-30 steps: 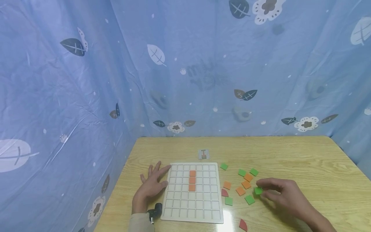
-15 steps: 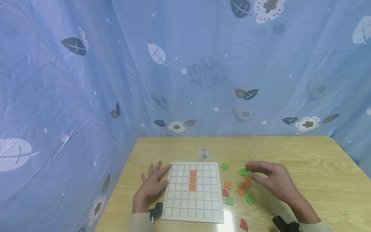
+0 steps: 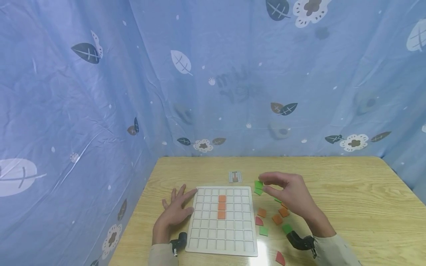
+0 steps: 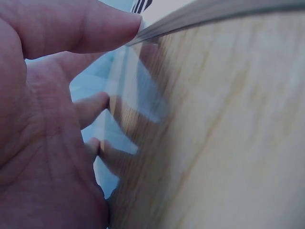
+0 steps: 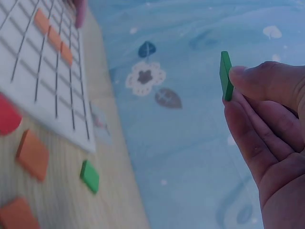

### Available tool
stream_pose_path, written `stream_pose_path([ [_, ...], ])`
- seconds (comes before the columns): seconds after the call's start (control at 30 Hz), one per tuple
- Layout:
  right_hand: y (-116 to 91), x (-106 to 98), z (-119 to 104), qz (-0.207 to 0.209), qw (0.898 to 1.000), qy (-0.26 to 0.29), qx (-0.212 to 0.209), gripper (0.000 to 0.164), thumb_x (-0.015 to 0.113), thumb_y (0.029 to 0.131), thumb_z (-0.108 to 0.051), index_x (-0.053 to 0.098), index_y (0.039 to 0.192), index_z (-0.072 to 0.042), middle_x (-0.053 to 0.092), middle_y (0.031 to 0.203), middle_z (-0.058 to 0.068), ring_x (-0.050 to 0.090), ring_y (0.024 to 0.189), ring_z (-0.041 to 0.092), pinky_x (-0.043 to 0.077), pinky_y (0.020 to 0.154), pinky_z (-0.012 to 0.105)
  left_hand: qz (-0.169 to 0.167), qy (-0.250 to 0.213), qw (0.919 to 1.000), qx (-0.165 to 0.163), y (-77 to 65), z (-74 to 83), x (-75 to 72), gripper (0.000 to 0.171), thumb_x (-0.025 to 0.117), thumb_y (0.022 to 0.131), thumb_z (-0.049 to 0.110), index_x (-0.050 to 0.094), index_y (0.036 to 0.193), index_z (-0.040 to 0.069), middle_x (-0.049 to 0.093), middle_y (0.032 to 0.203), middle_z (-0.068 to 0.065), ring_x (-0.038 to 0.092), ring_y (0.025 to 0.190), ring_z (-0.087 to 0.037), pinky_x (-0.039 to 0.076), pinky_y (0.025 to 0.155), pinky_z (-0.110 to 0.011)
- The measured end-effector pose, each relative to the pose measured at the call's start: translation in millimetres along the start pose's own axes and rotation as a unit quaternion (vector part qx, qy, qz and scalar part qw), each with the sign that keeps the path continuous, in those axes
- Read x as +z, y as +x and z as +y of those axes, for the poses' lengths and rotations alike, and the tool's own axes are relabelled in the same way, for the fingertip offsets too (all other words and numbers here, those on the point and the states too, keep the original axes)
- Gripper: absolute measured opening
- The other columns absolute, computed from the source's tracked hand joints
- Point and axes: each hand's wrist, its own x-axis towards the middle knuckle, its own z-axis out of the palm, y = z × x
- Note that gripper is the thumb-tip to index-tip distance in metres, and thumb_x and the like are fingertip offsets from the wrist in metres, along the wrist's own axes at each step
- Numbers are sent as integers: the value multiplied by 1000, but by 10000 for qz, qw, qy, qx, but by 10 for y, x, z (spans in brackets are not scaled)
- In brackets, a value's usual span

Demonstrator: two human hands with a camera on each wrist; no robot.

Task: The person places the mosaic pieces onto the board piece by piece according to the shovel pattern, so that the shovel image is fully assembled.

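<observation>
Head view | my right hand [image 3: 293, 195] pinches a green tile [image 3: 258, 184] clear of the table | left hand [image 3: 173, 214], fingers spread flat, steadies the board [image 3: 222, 221]

head view downward, wrist views close

Bare wooden table [image 3: 349, 192] lies open right of the scattered foam tiles [image 3: 276, 218]; the white grid board [image 3: 221, 236] occupies the middle.

It looked like a makeshift recording booth: a wooden table [image 3: 332, 184] stood enclosed by a blue leaf-and-flower-printed curtain [image 3: 100, 92], with a grid puzzle board [image 3: 213, 236] laid out.
</observation>
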Motion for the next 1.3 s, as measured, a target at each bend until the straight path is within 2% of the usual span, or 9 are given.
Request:
stream_pose_path([
  [0.1, 102, 67, -37, -63, 9999, 75, -93, 30, 86, 91, -1, 83, 120, -10, 84, 117, 3, 80, 107, 8, 66, 95, 27, -28, -10, 10000, -24, -2, 24, -9, 71, 68, 89, 17, 60, 158, 33, 19, 180, -28, -8, 164, -64, -27, 113, -88],
  [0.27, 273, 175, -102, -168, 9995, 253, -67, 31, 85, 91, -1, 83, 121, -11, 84, 118, 2, 82, 107, 15, 67, 97, 35, -169, 150, 9994, -265, 13, 71, -36, 71, 69, 90, 13, 58, 160, 27, 17, 182, -26, -8, 165, -60, -25, 116, -87],
  [0.37, 365, 247, -140, -234, 9991, 343, -96, 30, 85, 92, -2, 83, 121, -11, 84, 118, 4, 82, 105, 19, 66, 98, 35, -265, 256, 9986, -386, 23, 79, -47, 71, 70, 92, 13, 58, 160, 27, 16, 183, -23, -9, 167, -58, -24, 117, -87],
  [0.63, 564, 445, -202, -373, 9976, 550, -195, 30, 84, 91, 0, 84, 120, -8, 84, 119, 6, 83, 103, 23, 66, 98, 37, -310, 271, 9983, -411, 23, 81, -49, 70, 71, 93, 14, 58, 160, 29, 16, 183, -21, -9, 167, -56, -23, 117, -87],
  [0.83, 673, 639, -175, -634, 9961, 614, 83, 31, 84, 92, -5, 82, 123, -8, 84, 119, 5, 81, 104, 21, 67, 98, 39, -273, 253, 9983, -438, 24, 76, -38, 70, 72, 93, 13, 59, 160, 29, 17, 183, -21, -8, 167, -57, -24, 118, -86],
  [1.1, 760, 909, -99, -1080, 9904, 726, 469, 30, 84, 93, -8, 83, 122, -14, 84, 118, 1, 79, 104, 17, 66, 94, 30, -203, 216, 9985, -471, 26, 95, -32, 70, 71, 92, 13, 59, 159, 27, 17, 183, -22, -8, 167, -57, -24, 118, -86],
  [1.3, 777, 1083, -1, -1246, 9892, 533, 554, 31, 83, 93, -9, 82, 124, -12, 84, 118, 1, 79, 105, 17, 66, 97, 35, -224, 203, 9982, -510, 18, 103, -33, 70, 71, 92, 13, 59, 160, 28, 16, 183, -22, -9, 167, -56, -24, 118, -85],
])
